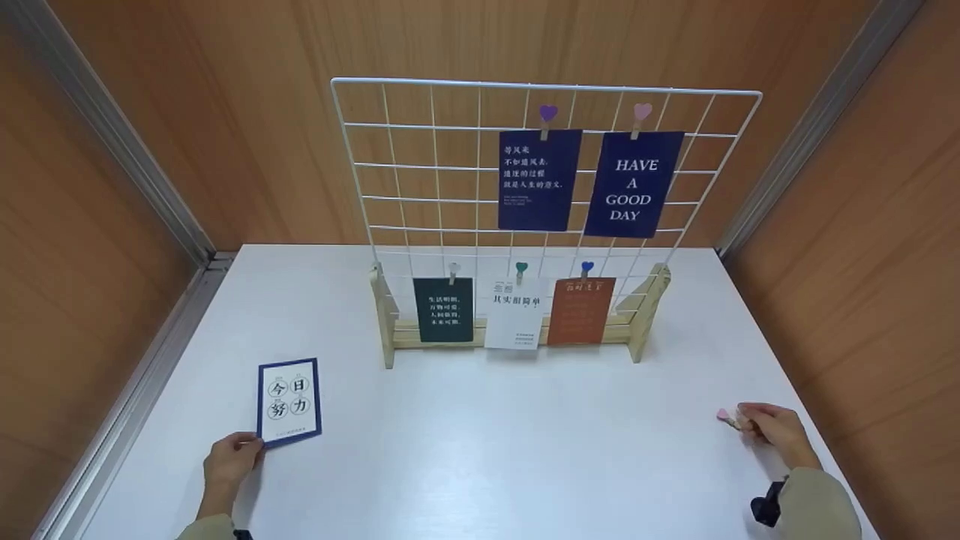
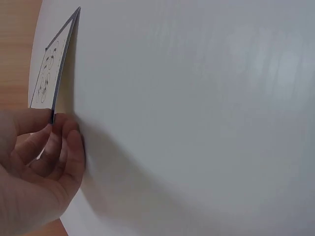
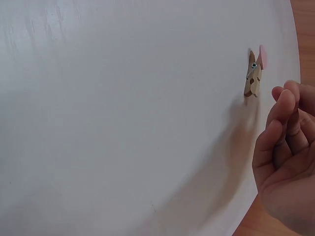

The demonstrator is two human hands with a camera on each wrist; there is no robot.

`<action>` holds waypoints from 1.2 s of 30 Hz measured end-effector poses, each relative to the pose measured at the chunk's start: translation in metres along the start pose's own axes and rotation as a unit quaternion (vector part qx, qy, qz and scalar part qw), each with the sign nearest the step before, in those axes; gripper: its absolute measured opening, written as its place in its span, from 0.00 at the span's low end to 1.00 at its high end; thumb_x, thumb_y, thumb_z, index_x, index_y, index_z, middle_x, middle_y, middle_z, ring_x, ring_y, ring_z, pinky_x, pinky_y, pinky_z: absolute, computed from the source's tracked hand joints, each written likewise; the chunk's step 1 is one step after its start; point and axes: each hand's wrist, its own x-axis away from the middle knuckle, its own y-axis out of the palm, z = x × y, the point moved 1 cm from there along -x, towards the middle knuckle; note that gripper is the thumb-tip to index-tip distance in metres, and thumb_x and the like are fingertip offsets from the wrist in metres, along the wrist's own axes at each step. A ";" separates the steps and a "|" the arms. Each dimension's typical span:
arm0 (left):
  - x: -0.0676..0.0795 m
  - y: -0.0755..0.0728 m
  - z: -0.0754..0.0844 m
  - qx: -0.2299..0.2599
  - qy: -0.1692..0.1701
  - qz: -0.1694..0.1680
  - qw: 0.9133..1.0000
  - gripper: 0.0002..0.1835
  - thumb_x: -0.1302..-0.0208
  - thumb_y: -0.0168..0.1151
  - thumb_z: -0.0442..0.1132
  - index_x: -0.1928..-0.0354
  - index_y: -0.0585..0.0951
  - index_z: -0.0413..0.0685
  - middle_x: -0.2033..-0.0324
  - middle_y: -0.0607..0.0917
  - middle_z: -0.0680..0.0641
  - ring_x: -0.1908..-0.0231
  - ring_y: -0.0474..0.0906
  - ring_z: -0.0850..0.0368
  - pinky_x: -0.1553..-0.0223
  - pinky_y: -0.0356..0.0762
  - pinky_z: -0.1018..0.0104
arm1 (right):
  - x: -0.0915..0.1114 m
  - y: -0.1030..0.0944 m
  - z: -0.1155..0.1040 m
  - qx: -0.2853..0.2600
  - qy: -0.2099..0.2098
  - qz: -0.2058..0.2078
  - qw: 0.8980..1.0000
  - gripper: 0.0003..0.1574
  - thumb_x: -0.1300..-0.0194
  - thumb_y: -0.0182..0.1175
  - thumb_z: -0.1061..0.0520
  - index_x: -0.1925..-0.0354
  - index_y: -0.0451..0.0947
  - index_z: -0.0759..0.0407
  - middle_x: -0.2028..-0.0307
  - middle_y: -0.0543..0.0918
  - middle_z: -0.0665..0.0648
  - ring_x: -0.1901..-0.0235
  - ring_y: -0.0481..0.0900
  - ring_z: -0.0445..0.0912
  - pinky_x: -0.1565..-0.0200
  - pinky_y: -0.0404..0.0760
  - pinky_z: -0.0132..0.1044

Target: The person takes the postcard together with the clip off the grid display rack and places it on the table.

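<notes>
At the left of the table, my left hand (image 1: 230,463) pinches the lower left corner of a blue-bordered white card (image 1: 289,402) with dark characters. The left wrist view shows the card (image 2: 52,64) tilted up, with a shadow beneath it, between the left thumb and fingers (image 2: 69,162). A small wooden clothespin (image 3: 253,76) with a pink heart lies on the table at the right. My right hand (image 1: 776,429) is beside it, fingers loosely bent. In the right wrist view, a small gap separates the fingertips (image 3: 285,101) from the clothespin, and nothing shows between them.
A white wire grid (image 1: 420,166) stands upright on a wooden base (image 1: 386,322) at the table's back. Several cards hang on it from heart clothespins, including a navy card (image 1: 634,184) and an orange card (image 1: 582,311). Wooden walls (image 1: 885,262) enclose the white table (image 1: 480,450).
</notes>
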 end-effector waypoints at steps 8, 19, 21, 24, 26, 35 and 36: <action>-0.015 0.002 -0.011 -0.053 0.024 0.045 0.997 0.22 0.36 0.45 0.43 0.50 0.67 0.31 0.57 0.71 0.32 0.58 0.68 0.39 0.68 0.70 0.60 | -0.004 -0.011 -0.005 0.008 -0.002 -0.007 1.000 0.35 0.41 0.55 0.44 0.49 0.68 0.73 0.74 0.76 0.55 0.74 0.74 0.44 0.68 0.76 0.33; -0.096 0.034 -0.014 -0.031 0.206 0.135 0.969 0.26 0.39 0.42 0.60 0.52 0.74 0.47 0.56 0.74 0.46 0.56 0.69 0.49 0.58 0.68 0.56 | 0.001 -0.015 -0.051 0.002 -0.128 -0.016 0.992 0.27 0.39 0.53 0.47 0.52 0.72 0.69 0.76 0.77 0.54 0.77 0.76 0.44 0.69 0.76 0.30; -0.092 0.037 0.003 -0.027 0.235 0.132 0.963 0.24 0.39 0.45 0.59 0.53 0.75 0.49 0.57 0.74 0.48 0.57 0.70 0.51 0.61 0.69 0.60 | 0.011 -0.011 -0.067 0.017 -0.128 -0.006 0.992 0.28 0.38 0.53 0.47 0.52 0.72 0.70 0.76 0.77 0.54 0.77 0.76 0.43 0.69 0.76 0.30; -0.058 0.034 0.047 -0.004 0.268 0.088 0.960 0.23 0.38 0.48 0.55 0.53 0.75 0.45 0.57 0.75 0.44 0.56 0.69 0.47 0.63 0.70 0.57 | 0.017 -0.009 -0.083 0.014 -0.140 -0.009 0.990 0.25 0.38 0.53 0.49 0.53 0.72 0.70 0.76 0.76 0.54 0.77 0.75 0.43 0.69 0.76 0.29; -0.025 0.031 0.080 0.026 0.290 0.061 0.955 0.21 0.39 0.51 0.53 0.55 0.76 0.43 0.59 0.75 0.43 0.58 0.70 0.47 0.65 0.71 0.57 | 0.018 -0.008 -0.091 0.014 -0.152 -0.012 0.988 0.24 0.37 0.53 0.50 0.53 0.72 0.70 0.76 0.76 0.53 0.77 0.75 0.42 0.69 0.77 0.30; 0.051 0.035 0.161 0.008 0.334 0.021 0.942 0.14 0.37 0.51 0.40 0.56 0.75 0.37 0.61 0.76 0.42 0.59 0.72 0.49 0.60 0.68 0.58 | 0.026 -0.004 -0.125 0.029 -0.202 -0.024 0.979 0.23 0.38 0.53 0.51 0.54 0.73 0.70 0.77 0.76 0.55 0.78 0.74 0.42 0.70 0.77 0.29; 0.052 0.036 0.165 0.006 0.332 0.016 0.943 0.13 0.37 0.51 0.39 0.56 0.75 0.37 0.61 0.76 0.42 0.59 0.71 0.49 0.60 0.68 0.58 | 0.028 -0.004 -0.129 0.030 -0.206 -0.025 0.978 0.23 0.38 0.53 0.52 0.54 0.73 0.70 0.77 0.76 0.55 0.78 0.74 0.42 0.71 0.77 0.29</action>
